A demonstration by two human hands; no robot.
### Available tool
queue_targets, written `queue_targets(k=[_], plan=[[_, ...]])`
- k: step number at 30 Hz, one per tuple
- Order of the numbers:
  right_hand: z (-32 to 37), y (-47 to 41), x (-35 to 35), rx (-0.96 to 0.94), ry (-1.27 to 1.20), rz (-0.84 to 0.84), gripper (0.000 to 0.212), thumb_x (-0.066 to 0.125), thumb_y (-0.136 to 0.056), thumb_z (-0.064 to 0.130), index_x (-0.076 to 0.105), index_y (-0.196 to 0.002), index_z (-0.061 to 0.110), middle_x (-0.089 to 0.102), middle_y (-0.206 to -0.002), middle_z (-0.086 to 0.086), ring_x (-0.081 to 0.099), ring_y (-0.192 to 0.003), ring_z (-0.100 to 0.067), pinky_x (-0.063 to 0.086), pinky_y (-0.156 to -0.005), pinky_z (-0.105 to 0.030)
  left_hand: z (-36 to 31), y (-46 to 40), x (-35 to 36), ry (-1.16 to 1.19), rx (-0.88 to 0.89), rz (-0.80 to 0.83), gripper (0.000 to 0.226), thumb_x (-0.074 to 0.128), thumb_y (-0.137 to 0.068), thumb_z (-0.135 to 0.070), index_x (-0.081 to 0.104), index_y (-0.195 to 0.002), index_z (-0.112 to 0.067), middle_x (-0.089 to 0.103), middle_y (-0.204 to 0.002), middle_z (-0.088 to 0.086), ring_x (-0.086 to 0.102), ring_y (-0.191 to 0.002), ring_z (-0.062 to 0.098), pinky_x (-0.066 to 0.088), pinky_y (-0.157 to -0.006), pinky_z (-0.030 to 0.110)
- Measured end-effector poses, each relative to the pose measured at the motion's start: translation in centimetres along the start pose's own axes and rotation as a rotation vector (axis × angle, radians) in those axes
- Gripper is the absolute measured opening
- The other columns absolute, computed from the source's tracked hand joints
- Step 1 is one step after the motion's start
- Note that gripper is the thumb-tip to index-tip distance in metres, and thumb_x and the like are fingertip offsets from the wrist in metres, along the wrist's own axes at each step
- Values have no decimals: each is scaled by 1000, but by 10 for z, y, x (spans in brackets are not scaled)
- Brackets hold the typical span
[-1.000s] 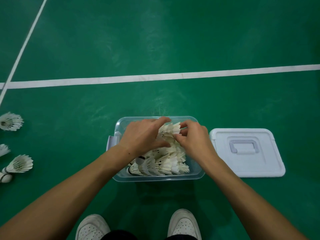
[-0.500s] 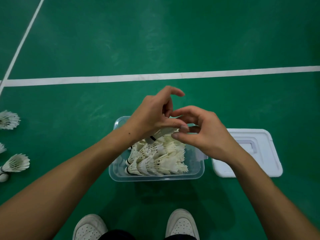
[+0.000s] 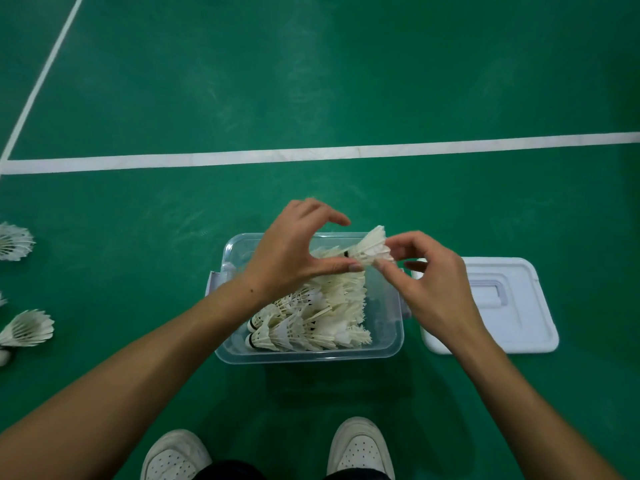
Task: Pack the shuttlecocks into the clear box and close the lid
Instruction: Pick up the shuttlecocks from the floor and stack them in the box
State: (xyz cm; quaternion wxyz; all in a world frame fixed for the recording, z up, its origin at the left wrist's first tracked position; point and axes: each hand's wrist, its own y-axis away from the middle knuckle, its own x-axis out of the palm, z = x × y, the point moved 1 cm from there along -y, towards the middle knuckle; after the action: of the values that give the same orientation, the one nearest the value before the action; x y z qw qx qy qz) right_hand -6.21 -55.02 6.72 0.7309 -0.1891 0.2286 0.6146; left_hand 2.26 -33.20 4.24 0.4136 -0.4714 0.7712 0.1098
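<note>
Both hands hold one shuttlecock above the open box.

The left hand pinches its cork end between thumb and fingers; the right hand pinches the feather skirt from the right. The clear box sits on the green floor, with rows of shuttlecocks lying inside. The white lid lies flat just right of the box. Loose shuttlecocks lie on the floor at far left. Two white shoes show at the near edge.

Clear glossy plastic box — feathered shuttlecocks, matt.
</note>
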Motion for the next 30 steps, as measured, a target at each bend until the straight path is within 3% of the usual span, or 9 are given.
queue_targets(k=[4, 9, 18, 24, 27, 30], plan=[[-6, 4, -2, 28, 47, -80, 17, 80, -90, 23, 72, -104, 28, 75, -97, 17, 70, -94, -6, 58, -87, -43, 6, 7, 20, -289, 42, 62, 68, 71, -79, -77, 65, -133, -34, 54, -149, -1, 42, -143, 25, 41, -115, 50], [-5, 7, 2, 56, 75, -147, 18, 77, -89, 29, 68, -104, 35, 74, -97, 20, 70, -95, -9, 58, -84, -49, 8, 3, 35, -379, -29, 140, 69, 76, -73, -77, 65, -133, -44, 34, -168, 9, 22, -158, 35, 28, -125, 55], [-1, 16, -6, 79, 81, -233, 18, 75, -87, 34, 68, -104, 35, 73, -94, 20, 70, -93, -12, 59, -83, -50, -7, -6, 52, -505, 23, 171, 74, 69, -70, -85, 65, -131, -42, 34, -168, 15, 26, -156, 41, 23, -125, 63], [-5, 22, -6, 120, 94, -239, 19, 77, -88, 29, 69, -105, 34, 73, -94, 18, 70, -93, -12, 59, -84, -48, -4, -8, 52, -484, -3, 167, 49, 73, -77, -70, 70, -114, -39, 40, -165, 11, 27, -156, 38, 20, -127, 60], [-4, 22, -4, 114, 98, -233, 19, 77, -89, 28, 69, -105, 33, 73, -95, 18, 69, -93, -12, 59, -84, -47, 0, -1, 40, -446, -12, 104, 48, 71, -77, -68, 71, -114, -37, 49, -158, 8, 38, -150, 35, 28, -123, 56], [-1, 22, 4, 93, 89, -220, 18, 78, -89, 29, 69, -105, 32, 74, -95, 17, 70, -93, -8, 60, -84, -46, -1, 6, 30, -457, 29, -22, 45, 71, -78, -64, 74, -111, -33, 60, -137, 4, 51, -129, 31, 42, -104, 49]])
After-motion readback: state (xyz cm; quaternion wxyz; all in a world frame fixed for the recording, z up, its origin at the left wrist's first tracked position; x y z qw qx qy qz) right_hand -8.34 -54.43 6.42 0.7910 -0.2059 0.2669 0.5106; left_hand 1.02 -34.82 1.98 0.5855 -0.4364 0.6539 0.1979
